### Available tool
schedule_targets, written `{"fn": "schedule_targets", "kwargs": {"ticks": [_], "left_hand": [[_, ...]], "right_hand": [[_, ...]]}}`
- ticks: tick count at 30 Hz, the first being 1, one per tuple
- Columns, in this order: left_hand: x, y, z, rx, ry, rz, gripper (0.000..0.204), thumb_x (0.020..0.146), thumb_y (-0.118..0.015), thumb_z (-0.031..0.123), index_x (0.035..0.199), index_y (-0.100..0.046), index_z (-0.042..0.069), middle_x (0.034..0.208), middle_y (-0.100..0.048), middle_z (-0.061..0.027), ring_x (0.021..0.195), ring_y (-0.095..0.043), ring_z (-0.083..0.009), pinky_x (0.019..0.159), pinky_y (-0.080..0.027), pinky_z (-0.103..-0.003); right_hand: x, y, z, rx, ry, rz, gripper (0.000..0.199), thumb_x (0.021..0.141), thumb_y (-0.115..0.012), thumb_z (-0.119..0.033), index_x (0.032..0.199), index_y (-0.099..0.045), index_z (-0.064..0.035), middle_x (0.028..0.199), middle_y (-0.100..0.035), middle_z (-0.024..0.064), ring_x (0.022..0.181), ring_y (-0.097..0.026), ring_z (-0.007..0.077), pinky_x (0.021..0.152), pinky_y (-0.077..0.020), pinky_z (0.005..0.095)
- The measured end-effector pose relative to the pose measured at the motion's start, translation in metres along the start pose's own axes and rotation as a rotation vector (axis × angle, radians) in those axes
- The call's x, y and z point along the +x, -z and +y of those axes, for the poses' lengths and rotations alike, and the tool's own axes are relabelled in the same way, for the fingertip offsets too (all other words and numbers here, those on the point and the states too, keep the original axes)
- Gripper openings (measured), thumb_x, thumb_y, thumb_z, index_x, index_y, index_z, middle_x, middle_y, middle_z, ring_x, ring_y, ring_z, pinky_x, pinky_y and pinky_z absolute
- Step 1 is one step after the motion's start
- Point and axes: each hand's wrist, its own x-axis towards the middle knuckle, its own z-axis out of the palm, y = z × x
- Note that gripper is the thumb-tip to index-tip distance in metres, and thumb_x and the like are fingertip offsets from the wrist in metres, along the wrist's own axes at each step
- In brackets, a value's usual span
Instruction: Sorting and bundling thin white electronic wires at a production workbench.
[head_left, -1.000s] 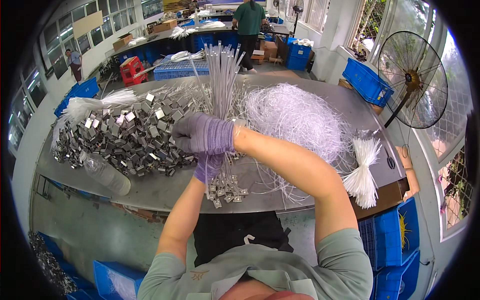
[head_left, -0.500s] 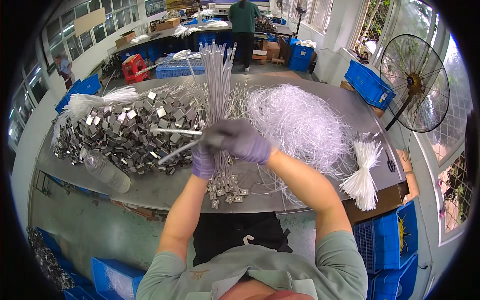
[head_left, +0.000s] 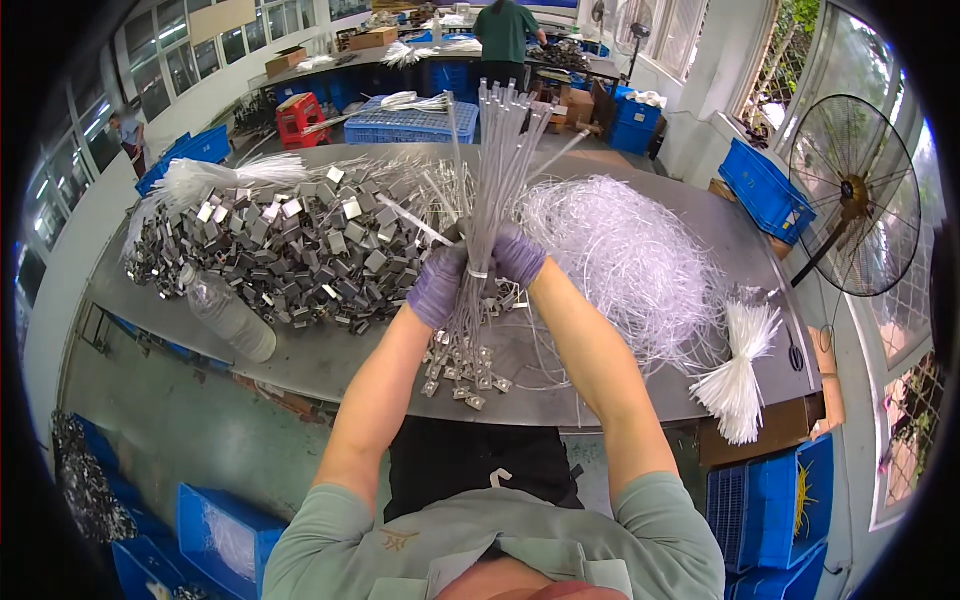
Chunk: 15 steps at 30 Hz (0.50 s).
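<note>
A tall bundle of thin, grey, translucent strands (head_left: 497, 160) stands upright before me, fanning out at the top, with small square metal pieces (head_left: 462, 375) at its lower end. A narrow white band (head_left: 478, 273) circles its middle. My left hand (head_left: 440, 283), in a grey-purple glove, is closed on the bundle's left side. On the other side my right hand (head_left: 519, 257), gloved alike, is closed against it. Strands partly hide the fingers of both hands. A few strands stick out sideways, one white strip (head_left: 415, 218) slanting up left from beside my left hand.
Many small metal boxes (head_left: 330, 250) are heaped on the metal table (head_left: 300, 362) at left, beside a clear bottle (head_left: 230, 315). A tangle of clear strands (head_left: 625, 270) lies at right. Beyond it are a white tied bunch (head_left: 742, 370), scissors (head_left: 796, 358) and a fan (head_left: 853, 195).
My hands have moved apart from their overlap to opposite sides of the bundle. The bundle's top has shifted right, and the white band now shows. The head view has also shifted slightly.
</note>
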Motion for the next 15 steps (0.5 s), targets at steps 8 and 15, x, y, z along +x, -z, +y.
{"fn": "schedule_targets", "kwargs": {"ticks": [8, 15], "left_hand": [[-0.014, 0.003, -0.003, 0.296, -0.364, 0.165, 0.048, 0.088, -0.054, 0.052, 0.089, -0.062, 0.004, 0.083, -0.064, -0.0081, 0.069, -0.060, -0.0197, 0.063, -0.049, -0.035], [-0.044, 0.024, -0.004, 0.854, -0.733, 0.514, 0.043, 0.094, -0.046, 0.040, 0.092, -0.063, 0.001, 0.073, -0.058, -0.0075, 0.064, -0.054, -0.0191, 0.064, -0.044, -0.038]], "right_hand": [[0.007, -0.028, 0.004, -0.518, 0.284, 0.218, 0.024, 0.079, -0.065, -0.017, 0.092, -0.067, 0.0028, 0.078, -0.066, 0.0090, 0.063, -0.060, 0.0165, 0.055, -0.0493, 0.0287], [-0.036, -0.036, 0.007, -0.563, 0.176, 0.450, 0.022, 0.083, -0.064, -0.020, 0.087, -0.066, 0.0013, 0.069, -0.061, 0.0051, 0.058, -0.054, 0.0121, 0.053, -0.0453, 0.0277]]}}
